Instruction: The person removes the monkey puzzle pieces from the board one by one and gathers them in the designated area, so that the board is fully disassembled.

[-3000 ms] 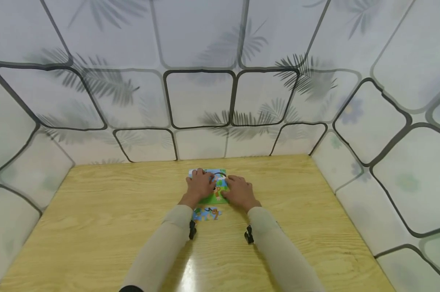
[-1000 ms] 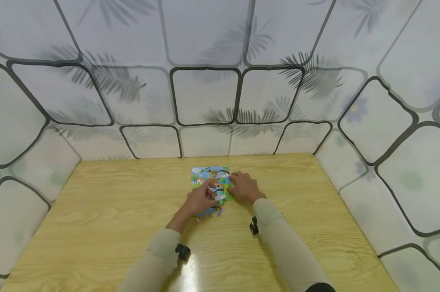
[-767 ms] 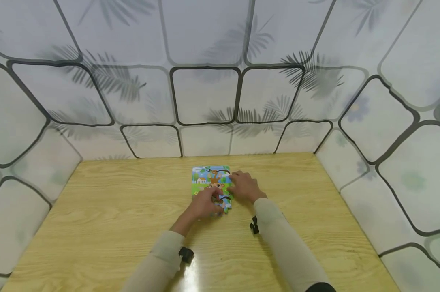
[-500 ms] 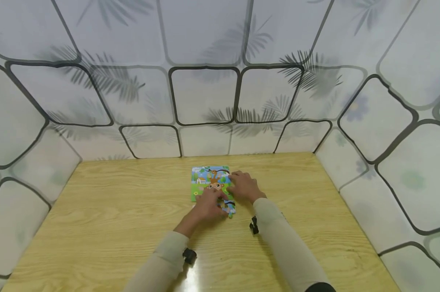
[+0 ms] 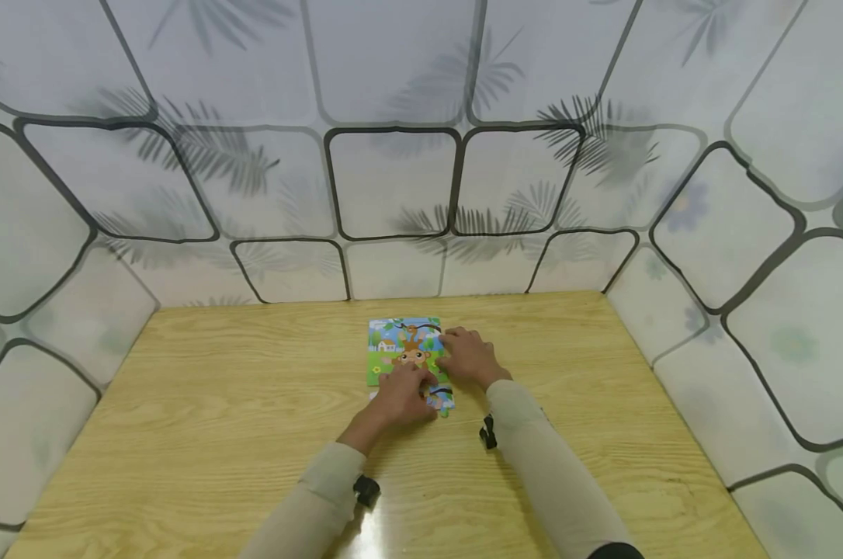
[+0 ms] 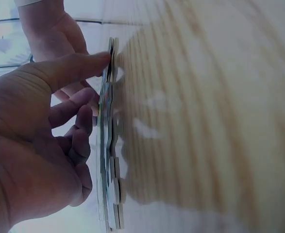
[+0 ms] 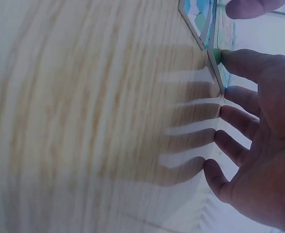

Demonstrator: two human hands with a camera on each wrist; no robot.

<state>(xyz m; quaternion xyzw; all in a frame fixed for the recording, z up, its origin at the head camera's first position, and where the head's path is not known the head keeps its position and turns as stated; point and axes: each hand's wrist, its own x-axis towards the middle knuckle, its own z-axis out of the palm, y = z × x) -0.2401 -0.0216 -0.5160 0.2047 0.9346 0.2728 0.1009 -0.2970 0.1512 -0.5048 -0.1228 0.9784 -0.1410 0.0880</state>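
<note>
A square jigsaw puzzle (image 5: pixel 386 351) with a monkey picture lies flat near the back of the table. Just in front of it, a strip of joined puzzle pieces (image 5: pixel 444 400) shows partly from under my left hand (image 5: pixel 402 394). That hand holds the strip, its thumb at the strip's edge in the left wrist view, fingers bent over the layered pieces (image 6: pixel 114 189). My right hand (image 5: pixel 472 359) rests at the puzzle's right edge, fingers relaxed. In the right wrist view its thumb touches the board edge (image 7: pixel 217 73), and the other fingertips meet the table.
The wood-grain table (image 5: pixel 240 404) spreads out on both sides and in front. A patterned wall (image 5: pixel 393 268) stands right behind the puzzle, and another rises on the right. Dark wrist cameras (image 5: pixel 367 491) sit on both sleeves.
My left hand lifted off the puzzle's top, then brought the piece strip down and right, from overlapping the puzzle to just in front of it. My right hand stays by the right edge.
</note>
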